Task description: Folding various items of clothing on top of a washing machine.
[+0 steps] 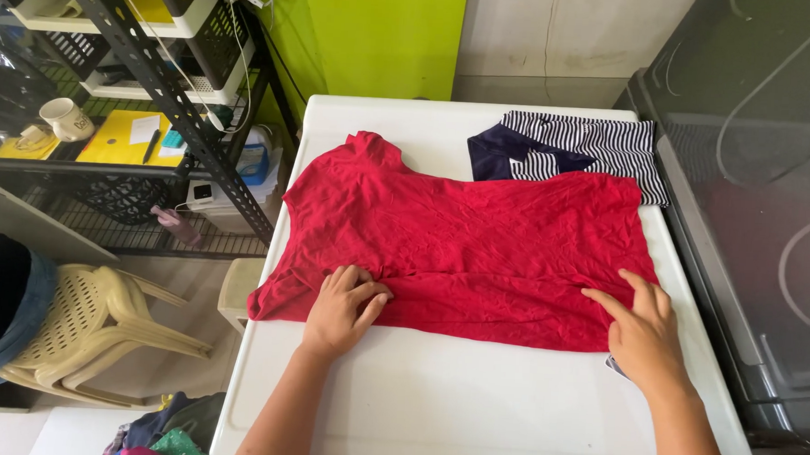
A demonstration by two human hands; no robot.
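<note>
A red shirt point(477, 244) lies spread flat across the white table point(452, 411). The left hand point(342, 308) pinches a fold at its lower edge, grip clamped on cloth; the right hand point(642, 333) rests open-fingered on the hem. A striped garment point(600, 145) lies behind.

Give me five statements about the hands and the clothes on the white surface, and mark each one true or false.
1. Both hands rest on the red shirt. True.
2. The left hand lies flat and open. False: its fingers pinch a fold of the fabric.
3. The right hand presses near the shirt's right edge. True.
4. The striped garment lies on top of the red shirt. False: it lies beyond it, partly tucked under it.
5. The plastic chair stands right of the white surface. False: left.
</note>
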